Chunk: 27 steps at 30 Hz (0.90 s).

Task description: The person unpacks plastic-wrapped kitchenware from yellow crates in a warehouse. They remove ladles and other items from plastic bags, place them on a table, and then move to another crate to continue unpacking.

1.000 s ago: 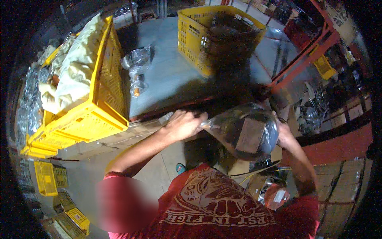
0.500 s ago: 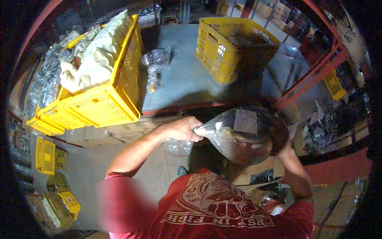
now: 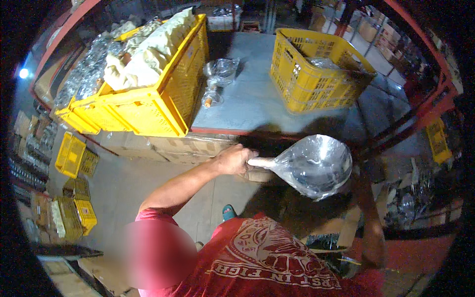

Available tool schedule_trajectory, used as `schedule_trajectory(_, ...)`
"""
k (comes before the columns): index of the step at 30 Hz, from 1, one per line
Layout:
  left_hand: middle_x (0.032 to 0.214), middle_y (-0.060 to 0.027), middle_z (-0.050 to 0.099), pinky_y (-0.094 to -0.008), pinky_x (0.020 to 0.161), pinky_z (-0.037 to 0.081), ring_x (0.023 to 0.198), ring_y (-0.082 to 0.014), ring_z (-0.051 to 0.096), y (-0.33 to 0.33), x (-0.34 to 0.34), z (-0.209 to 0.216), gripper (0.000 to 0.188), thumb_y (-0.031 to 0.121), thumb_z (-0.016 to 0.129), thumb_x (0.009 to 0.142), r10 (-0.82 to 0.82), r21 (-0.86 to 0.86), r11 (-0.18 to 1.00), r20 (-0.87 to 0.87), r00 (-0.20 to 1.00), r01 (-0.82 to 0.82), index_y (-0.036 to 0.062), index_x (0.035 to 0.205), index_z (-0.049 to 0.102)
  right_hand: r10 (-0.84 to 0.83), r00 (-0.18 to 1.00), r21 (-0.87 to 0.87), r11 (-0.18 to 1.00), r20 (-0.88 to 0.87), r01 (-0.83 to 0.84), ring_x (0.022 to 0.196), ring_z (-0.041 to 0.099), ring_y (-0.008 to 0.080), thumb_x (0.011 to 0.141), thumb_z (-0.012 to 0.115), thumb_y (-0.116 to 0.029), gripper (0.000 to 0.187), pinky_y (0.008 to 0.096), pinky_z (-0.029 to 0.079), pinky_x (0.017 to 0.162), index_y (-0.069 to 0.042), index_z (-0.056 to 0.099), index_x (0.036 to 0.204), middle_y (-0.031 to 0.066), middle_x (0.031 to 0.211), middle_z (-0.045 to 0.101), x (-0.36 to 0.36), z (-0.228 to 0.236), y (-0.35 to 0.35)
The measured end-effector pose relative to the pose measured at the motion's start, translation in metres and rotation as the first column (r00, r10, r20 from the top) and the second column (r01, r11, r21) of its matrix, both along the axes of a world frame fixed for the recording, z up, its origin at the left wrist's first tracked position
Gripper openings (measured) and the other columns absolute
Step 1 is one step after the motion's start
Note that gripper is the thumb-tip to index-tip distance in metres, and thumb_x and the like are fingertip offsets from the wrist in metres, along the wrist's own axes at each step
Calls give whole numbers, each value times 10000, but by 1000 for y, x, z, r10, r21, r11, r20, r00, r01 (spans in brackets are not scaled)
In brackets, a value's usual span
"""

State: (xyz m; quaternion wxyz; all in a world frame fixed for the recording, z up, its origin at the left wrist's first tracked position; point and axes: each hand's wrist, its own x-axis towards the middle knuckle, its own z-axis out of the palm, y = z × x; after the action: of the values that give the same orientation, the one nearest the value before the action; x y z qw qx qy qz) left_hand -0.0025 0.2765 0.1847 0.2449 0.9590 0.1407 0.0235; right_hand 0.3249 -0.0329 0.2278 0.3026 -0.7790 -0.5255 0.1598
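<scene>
Evidently gripping by the neck to keep it shut, the left hand [image 3: 235, 159] closes around the twisted end of a clear plastic bag [image 3: 312, 166], held below the grey tabletop [image 3: 257, 101]. Whether the right hand [image 3: 372, 250], low beside the body, holds anything cannot be told.

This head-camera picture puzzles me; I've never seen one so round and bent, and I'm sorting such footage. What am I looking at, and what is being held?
It is one wide fisheye view from a camera on a person's head, looking down, so straight edges curve near the rim. No machine here: a person in a red shirt works with bare hands. The left hand grips the twisted neck of a puffed clear bag. The right hand hangs low in shadow; whether it holds anything I cannot tell. Ahead is a grey table with a heaped yellow crate on the left, another crate on the right, and small clear bags between them.
</scene>
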Motion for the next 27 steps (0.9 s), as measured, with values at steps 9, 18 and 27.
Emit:
schedule_trajectory(9, 687, -10, 609, -318, 537, 496, 588, -108, 571, -60, 10, 1, 157, 124, 688, 829, -106, -631, 776, -175, 979, -29, 51, 959, 639, 240, 936, 22, 967, 259, -254, 1187, 534, 311, 853, 638, -442, 704, 429, 467, 966, -43, 403, 1383, 165, 1288, 545, 34, 31, 9)
schedule_trajectory(18, 749, -187, 648, -492, 666, 526, 745, -359, 673, -44, 8, -14, 193, 203, 584, 876, 299, 398, 842, 217, 929, -364, 63, 1006, 561, 3, 500, -275, 832, -866, -482, 794, 645, 213, 912, 436, -635, 672, 358, 516, 516, -79, 484, 1287, 93, 1017, 662, 50, 13, 106)
schedule_trajectory(27, 800, -167, 681, -442, 673, 516, 750, -339, 667, 41, 10, -64, 379, 313, 705, 868, 592, -572, 684, 72, 802, -453, -12, 1048, 630, -82, 763, -108, 994, -641, 16, 529, 537, 141, 976, 428, -529, 496, 288, 445, 456, -76, 570, 1122, 65, 738, 598, 42, -45, 213)
